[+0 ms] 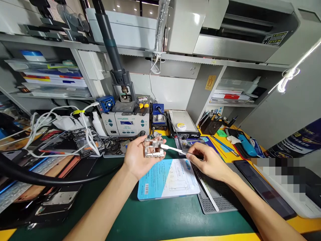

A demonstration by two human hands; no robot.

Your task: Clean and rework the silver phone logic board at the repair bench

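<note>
My left hand is held palm up with its fingers around a small silvery metal frame, which has square openings and looks like a phone board part. In my right hand, thumb and fingers pinch a thin white stick with a rounded white tip, like a swab. Its tip reaches the right edge of the metal frame; whether it touches I cannot tell. Under both hands lies a blue and white printed package on the green mat.
A grey perforated mat with a metal strip lies to the right, beside a dark phone. Phone parts and white cables crowd the left, crossed by a black hose. A soldering station and hot plate stand behind.
</note>
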